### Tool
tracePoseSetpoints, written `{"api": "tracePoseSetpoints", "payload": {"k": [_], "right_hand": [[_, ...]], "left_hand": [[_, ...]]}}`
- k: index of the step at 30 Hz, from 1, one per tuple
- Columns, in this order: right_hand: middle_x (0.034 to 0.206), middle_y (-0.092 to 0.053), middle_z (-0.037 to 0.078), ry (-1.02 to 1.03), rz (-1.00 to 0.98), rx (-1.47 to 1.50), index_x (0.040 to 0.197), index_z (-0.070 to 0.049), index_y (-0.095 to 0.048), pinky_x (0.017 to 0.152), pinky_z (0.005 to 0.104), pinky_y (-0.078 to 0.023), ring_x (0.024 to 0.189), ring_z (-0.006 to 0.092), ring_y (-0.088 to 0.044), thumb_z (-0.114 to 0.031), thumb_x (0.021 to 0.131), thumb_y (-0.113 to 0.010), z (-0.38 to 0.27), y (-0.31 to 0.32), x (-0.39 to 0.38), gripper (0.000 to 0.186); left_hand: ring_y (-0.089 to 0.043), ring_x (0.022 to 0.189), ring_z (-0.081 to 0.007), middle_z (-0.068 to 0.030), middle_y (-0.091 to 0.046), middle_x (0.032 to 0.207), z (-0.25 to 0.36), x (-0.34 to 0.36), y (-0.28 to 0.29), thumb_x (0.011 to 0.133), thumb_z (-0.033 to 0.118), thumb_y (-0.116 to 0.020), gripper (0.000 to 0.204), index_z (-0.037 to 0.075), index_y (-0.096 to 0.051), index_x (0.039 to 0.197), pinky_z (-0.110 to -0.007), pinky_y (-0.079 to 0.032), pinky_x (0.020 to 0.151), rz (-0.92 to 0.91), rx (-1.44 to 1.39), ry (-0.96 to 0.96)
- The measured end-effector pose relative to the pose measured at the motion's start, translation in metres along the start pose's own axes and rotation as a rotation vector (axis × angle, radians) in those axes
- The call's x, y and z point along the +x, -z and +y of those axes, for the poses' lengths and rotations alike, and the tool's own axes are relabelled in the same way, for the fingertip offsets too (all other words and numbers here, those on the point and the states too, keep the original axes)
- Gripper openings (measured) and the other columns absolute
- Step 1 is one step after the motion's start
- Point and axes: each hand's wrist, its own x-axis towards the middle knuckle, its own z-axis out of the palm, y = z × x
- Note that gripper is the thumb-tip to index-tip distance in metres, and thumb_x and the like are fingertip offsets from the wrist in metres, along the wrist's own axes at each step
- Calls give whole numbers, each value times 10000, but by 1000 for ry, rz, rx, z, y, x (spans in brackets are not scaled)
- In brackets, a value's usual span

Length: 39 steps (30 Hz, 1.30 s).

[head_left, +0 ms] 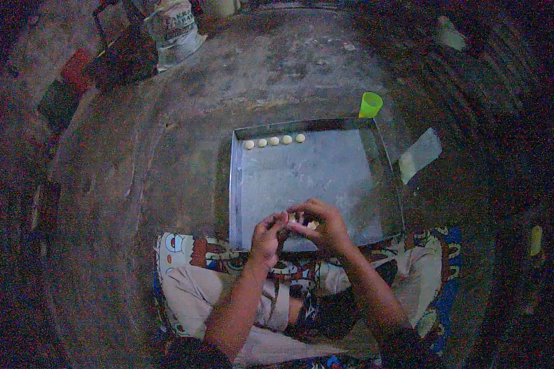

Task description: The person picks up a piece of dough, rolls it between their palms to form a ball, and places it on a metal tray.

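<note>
Over the near edge of a shallow metal tray (308,178), my two hands meet with their fingertips together. My left hand (267,240) is closed, its thumb and fingers pinching at a small pale piece of dough (292,218). From the other side my right hand (327,226) curls its fingers round the same piece. Another pale bit shows inside the right hand's curl; its shape is partly hidden. Several small pale dough balls (274,141) sit in a row along the tray's far left side.
A bright green cup (370,105) stands just beyond the tray's far right corner. Clear plastic sheeting (421,155) lies right of the tray. A white sack (177,34) stands at the far left. My crossed legs rest on a patterned mat (178,247). The concrete floor is dim.
</note>
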Motion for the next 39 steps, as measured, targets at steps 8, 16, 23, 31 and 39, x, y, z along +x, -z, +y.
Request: {"api": "tracePoseSetpoints", "payload": {"k": [8, 16, 23, 31, 39], "right_hand": [[1156, -647, 116, -124, 118, 534, 1142, 2, -642, 834, 317, -531, 972, 176, -648, -126, 896, -687, -5, -35, -21, 281], [993, -708, 110, -354, 24, 431, 1101, 26, -665, 781, 318, -550, 880, 178, -679, -200, 961, -607, 7, -58, -71, 272], [938, -711, 119, -292, 54, -86, 1010, 14, -696, 682, 315, -532, 782, 146, -661, -292, 973, -581, -61, -69, -177, 329], [871, -701, 75, -268, 53, 298, 1038, -29, -702, 723, 302, -520, 771, 156, -649, -205, 904, -686, -207, -58, -382, 222], [906, -660, 88, 187, 85, -219, 1026, -56, -720, 686, 309, -512, 758, 189, -639, -175, 838, -731, -248, 12, -529, 223]], "left_hand": [[-615, 950, -182, -55, -645, 972, -14, -36, 6, 958, 234, -605, 316, -9, -627, 1160, -299, -448, 906, -46, 382, -544], [-637, 881, -253, -105, -665, 909, -23, -83, 21, 840, 124, -714, 211, 21, -706, 1025, -341, -503, 788, 150, 786, -780], [-649, 773, -223, -99, -682, 866, -58, -185, 22, 827, 100, -720, 153, 14, -711, 952, -318, -511, 719, 208, 833, -835], [-607, 770, -107, -14, -681, 863, -96, -395, 15, 863, 153, -734, 168, 22, -707, 966, -262, -492, 721, 104, 255, -463], [-626, 858, -134, -40, -683, 949, -103, -561, -69, 882, 145, -703, 242, 11, -690, 1083, -275, -506, 760, -197, 289, -336]]}}
